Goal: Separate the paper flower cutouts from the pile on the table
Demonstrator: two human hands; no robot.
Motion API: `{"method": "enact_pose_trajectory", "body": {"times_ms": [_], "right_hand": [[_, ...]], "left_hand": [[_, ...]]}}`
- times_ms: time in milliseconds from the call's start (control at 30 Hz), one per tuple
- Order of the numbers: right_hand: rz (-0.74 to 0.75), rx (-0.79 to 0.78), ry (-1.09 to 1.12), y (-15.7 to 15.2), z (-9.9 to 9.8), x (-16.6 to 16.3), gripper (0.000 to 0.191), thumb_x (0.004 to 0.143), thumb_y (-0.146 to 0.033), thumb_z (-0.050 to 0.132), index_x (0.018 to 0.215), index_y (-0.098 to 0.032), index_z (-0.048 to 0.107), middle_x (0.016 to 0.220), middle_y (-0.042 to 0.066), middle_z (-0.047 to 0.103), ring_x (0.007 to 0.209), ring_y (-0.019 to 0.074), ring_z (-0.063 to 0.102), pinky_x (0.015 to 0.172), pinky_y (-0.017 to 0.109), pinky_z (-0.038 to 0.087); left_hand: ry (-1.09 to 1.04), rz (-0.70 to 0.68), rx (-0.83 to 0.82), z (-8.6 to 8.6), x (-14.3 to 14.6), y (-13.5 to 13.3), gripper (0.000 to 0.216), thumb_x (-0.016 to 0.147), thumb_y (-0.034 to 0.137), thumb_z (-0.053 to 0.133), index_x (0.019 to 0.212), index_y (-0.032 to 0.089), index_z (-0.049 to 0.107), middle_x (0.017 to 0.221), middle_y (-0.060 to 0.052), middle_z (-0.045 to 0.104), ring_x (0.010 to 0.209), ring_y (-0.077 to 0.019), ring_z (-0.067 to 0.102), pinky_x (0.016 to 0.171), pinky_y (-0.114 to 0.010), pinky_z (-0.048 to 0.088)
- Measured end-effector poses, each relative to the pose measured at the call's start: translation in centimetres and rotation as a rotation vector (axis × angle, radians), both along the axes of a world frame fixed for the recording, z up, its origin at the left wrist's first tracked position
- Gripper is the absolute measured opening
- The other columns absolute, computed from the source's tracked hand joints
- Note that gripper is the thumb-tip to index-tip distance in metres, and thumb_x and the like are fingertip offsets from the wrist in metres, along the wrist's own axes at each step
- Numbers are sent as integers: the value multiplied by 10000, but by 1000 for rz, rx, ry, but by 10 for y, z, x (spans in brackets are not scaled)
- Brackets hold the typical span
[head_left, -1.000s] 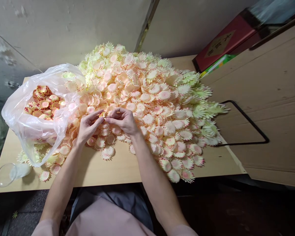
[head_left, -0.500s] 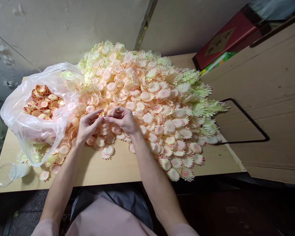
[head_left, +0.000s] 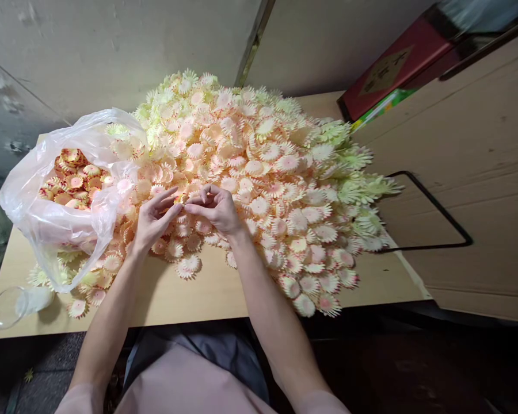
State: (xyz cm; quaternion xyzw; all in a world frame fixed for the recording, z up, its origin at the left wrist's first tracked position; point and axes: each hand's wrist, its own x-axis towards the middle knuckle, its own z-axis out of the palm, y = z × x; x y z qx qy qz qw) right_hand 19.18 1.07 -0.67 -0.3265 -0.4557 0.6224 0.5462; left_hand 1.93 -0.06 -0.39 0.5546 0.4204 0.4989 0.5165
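My left hand (head_left: 156,219) and my right hand (head_left: 216,210) meet over the front of a large heap of pale flower pieces (head_left: 259,155). Between their fingertips is a small yellow-and-red flower piece (head_left: 180,199), mostly covered by the fingers. Both hands are closed in a pinch on it. The heaped pieces are round, fringed at the rim, cream to pink with some red tips, and greener at the back and right. Left of my left hand stands an open clear plastic bag (head_left: 28,198), holding small curled red-and-yellow flower pieces (head_left: 74,181).
A clear cup (head_left: 21,307) lies on its side at the front left of the wooden table (head_left: 185,305). A large cardboard sheet (head_left: 470,167) with a black metal loop (head_left: 440,213) stands on the right. Behind it is a red box (head_left: 397,63). A wall (head_left: 112,52) closes the back.
Both hands stay in nearly the same place, still pinching the small piece. Only slight finger movement shows, and the view has shifted a little.
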Motion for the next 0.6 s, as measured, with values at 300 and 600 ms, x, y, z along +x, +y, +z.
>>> {"method": "enact_pose_trajectory", "body": {"times_ms": [300,600], "right_hand": [[-56,7,-34,3,-3,-2,449,573,-335,892,663,-221,467,766,-8,763,724,164,726,737,308,601],[-70,51,-45,2,-3,-5,460,610,-352,871,638,-222,432,768,12,758,777,185,739,786,332,606]], "left_hand": [[-24,133,152,-4,1,3,326,701,307,835,972,200,689,937,-27,688,835,-121,691,758,-221,575],[32,182,121,-1,2,1,321,694,337,831,934,168,700,893,-53,732,800,-146,715,674,-216,584]]}}
